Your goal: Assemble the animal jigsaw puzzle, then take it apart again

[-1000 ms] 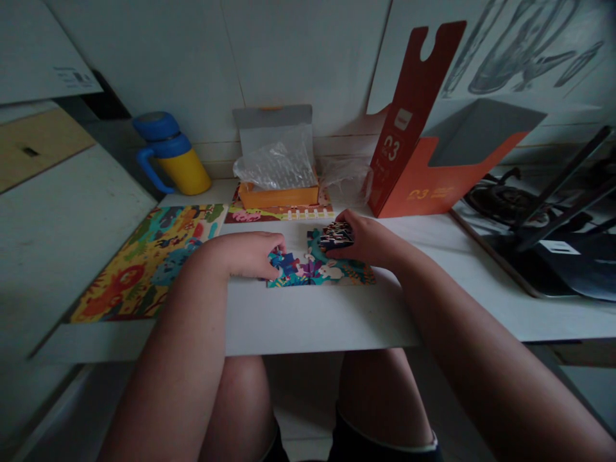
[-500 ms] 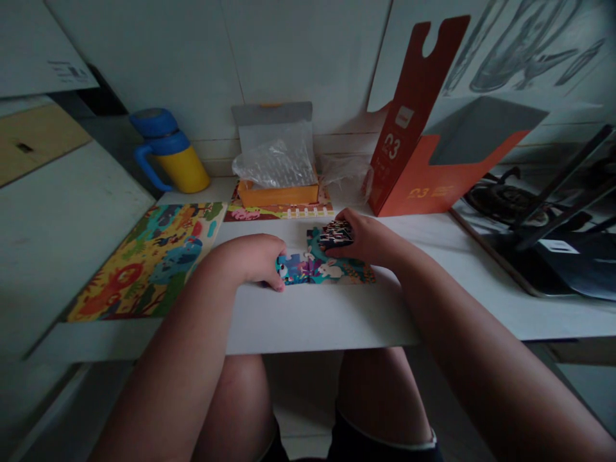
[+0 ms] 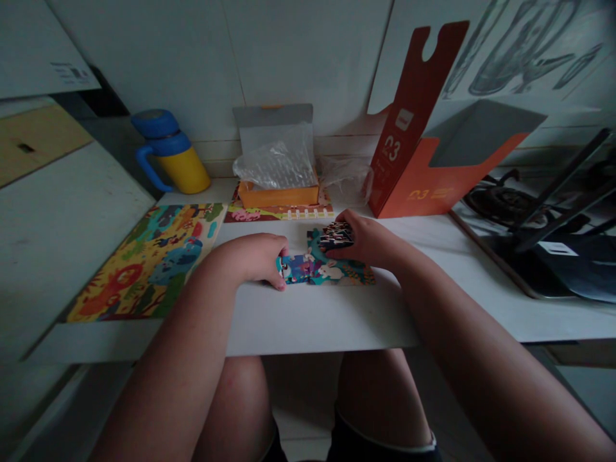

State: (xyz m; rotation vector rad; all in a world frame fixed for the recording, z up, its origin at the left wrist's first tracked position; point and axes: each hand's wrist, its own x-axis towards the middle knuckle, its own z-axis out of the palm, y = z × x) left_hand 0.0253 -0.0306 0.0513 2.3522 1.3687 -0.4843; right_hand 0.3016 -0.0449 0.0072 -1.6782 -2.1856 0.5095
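My left hand (image 3: 267,259) is closed on a blue-purple jigsaw puzzle piece (image 3: 297,269), its thumb and fingers at the piece's left end. That piece's right end meets a teal puzzle section (image 3: 332,272) with a white rabbit, lying on the white table; whether the two are interlocked I cannot tell. My right hand (image 3: 368,239) is wrapped round a stack of puzzle pieces (image 3: 337,235), whose pale edges and dark sides face me. The stack is over the upper part of the rabbit section and hides some of it.
Left on the table (image 3: 312,324) lies a finished-looking colourful animal puzzle (image 3: 158,256). Behind are a blue-and-yellow flask (image 3: 176,157), an orange box (image 3: 279,196) with clear plastic wrap (image 3: 276,165), and a tall open orange carton (image 3: 414,179). A gas stove (image 3: 524,256) borders the right.
The piece in my left hand has shifted slightly against the rabbit section. My right hand keeps its hold on the stack in the same place.
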